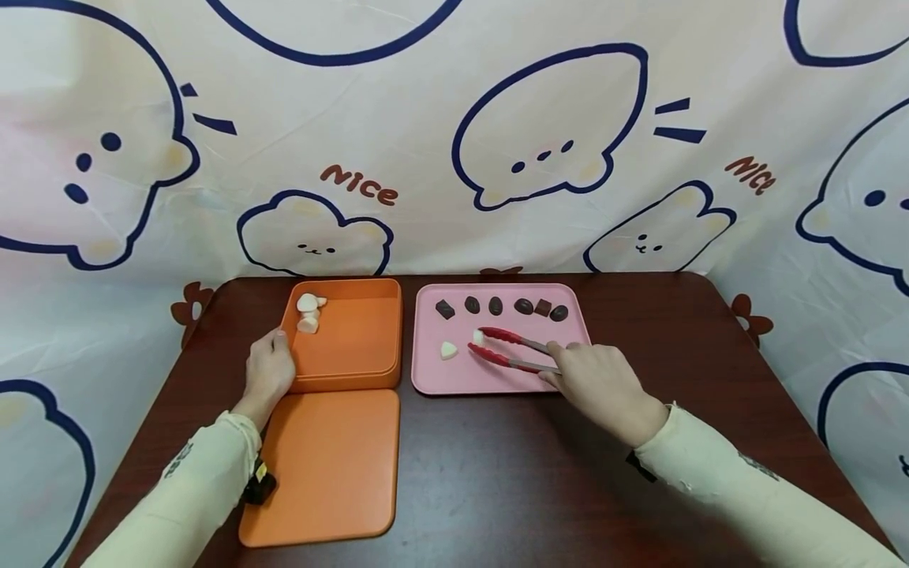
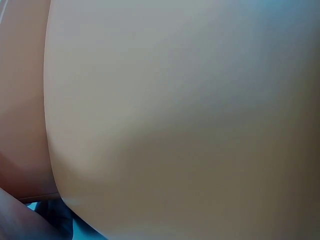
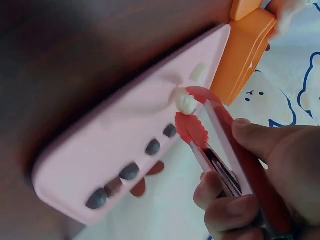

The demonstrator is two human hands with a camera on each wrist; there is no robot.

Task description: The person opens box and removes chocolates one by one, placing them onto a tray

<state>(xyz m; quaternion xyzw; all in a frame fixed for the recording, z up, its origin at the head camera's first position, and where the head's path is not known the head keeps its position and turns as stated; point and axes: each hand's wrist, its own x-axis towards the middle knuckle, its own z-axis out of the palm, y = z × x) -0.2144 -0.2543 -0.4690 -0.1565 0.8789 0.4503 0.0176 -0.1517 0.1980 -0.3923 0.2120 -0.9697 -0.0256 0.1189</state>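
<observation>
My right hand (image 1: 596,383) holds a pair of metal tongs (image 1: 525,342) with red tips over the pink tray (image 1: 497,383). Between the red tips lies a white chocolate (image 3: 186,101); whether they squeeze it I cannot tell. A second white chocolate (image 1: 448,350), roughly triangular, sits to its left on the tray. Along the tray's far side are several dark chocolates (image 1: 495,305), oval and square. At the left, my left hand (image 1: 271,367) grips the left wall of an orange box (image 1: 355,335), thumb by the rim. White pieces (image 1: 308,312) rest in the box's far left corner.
An orange lid (image 1: 330,465) lies flat in front of the box, beneath the left forearm. Box and tray stand side by side on a dark brown table (image 1: 490,481). A white cloth (image 1: 426,118) with cartoon drawings hangs behind and at the sides.
</observation>
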